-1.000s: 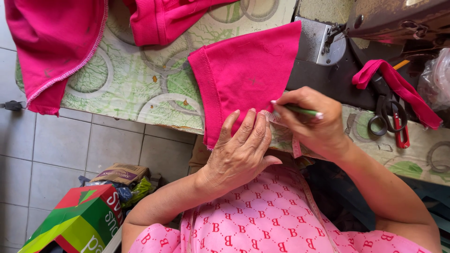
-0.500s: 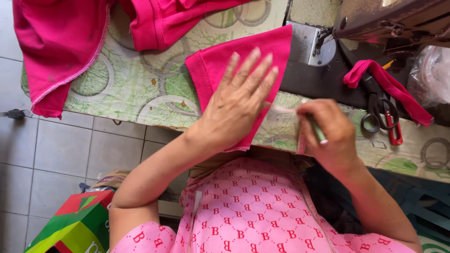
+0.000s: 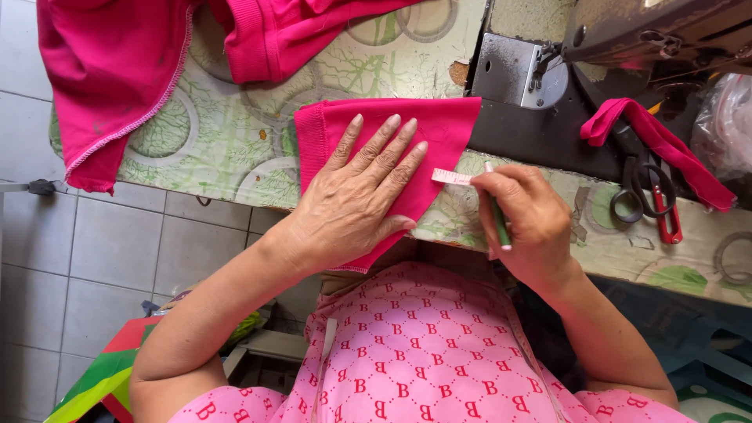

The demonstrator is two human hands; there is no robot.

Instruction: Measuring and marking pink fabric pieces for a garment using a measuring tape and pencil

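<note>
A folded piece of bright pink fabric lies on the patterned table in front of a sewing machine. My left hand lies flat on it, fingers spread, pressing it down. My right hand sits just right of the fabric's edge, holding a green pen together with the end of a pink measuring tape that touches the fabric's right edge.
A larger pink garment hangs over the table's left end. The sewing machine stands at the back right, with a pink fabric strip and red-handled scissors beside it. A red and green box stands on the tiled floor.
My left hand slid left and flattened the fabric, which now lies squarer on the table. My right hand brought the pen and tape up to the fabric's right edge.
</note>
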